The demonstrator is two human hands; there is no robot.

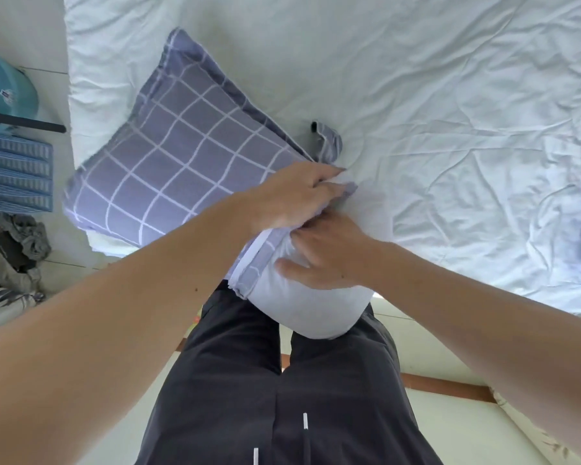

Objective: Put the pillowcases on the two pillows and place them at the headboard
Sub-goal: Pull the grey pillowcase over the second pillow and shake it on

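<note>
Nearest, the pillow (316,310) bulges bare over the bed (450,129) edge. The right hand (329,256), fingers spread, presses it; the left hand (296,196) pinches the pillowcase (168,156) hem, which may slip off.

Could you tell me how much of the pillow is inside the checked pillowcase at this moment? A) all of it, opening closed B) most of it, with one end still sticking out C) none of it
B: the pillow's pale end bulges out of the pillowcase opening.

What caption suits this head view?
Left hand and right hand work the checked pillowcase over a pillow.
</note>
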